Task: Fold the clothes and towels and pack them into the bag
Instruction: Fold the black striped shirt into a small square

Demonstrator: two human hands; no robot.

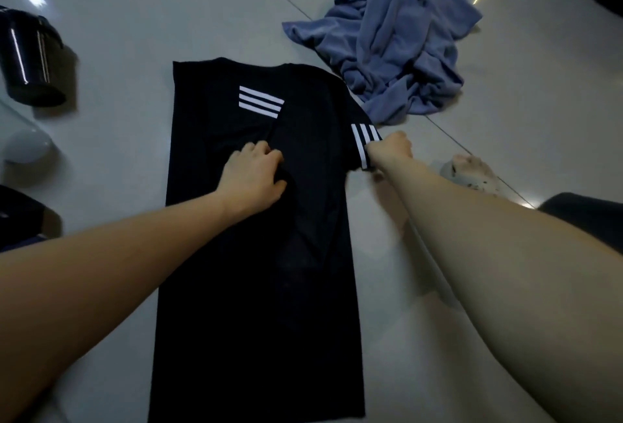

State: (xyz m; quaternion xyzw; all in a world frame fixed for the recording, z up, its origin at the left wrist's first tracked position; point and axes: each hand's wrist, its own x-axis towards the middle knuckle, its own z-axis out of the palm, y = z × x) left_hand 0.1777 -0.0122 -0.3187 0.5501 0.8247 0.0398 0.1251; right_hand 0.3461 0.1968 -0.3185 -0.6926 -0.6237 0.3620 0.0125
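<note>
A black T-shirt [256, 254] with white stripes lies flat on the pale tiled floor, collar away from me. Its left side is folded in. My left hand [253, 174] rests on the shirt's middle with curled fingers bunching the fabric. My right hand [392, 147] grips the striped right sleeve [364, 139] at the shirt's right edge. A crumpled blue-grey towel [387, 48] lies beyond the shirt at the upper right.
A black bag [30, 58] stands at the far left. A pale round object [28, 146] sits below it. Dark cloth [20, 217] lies at the left edge. A whitish speckled item [472, 173] lies right of my right hand.
</note>
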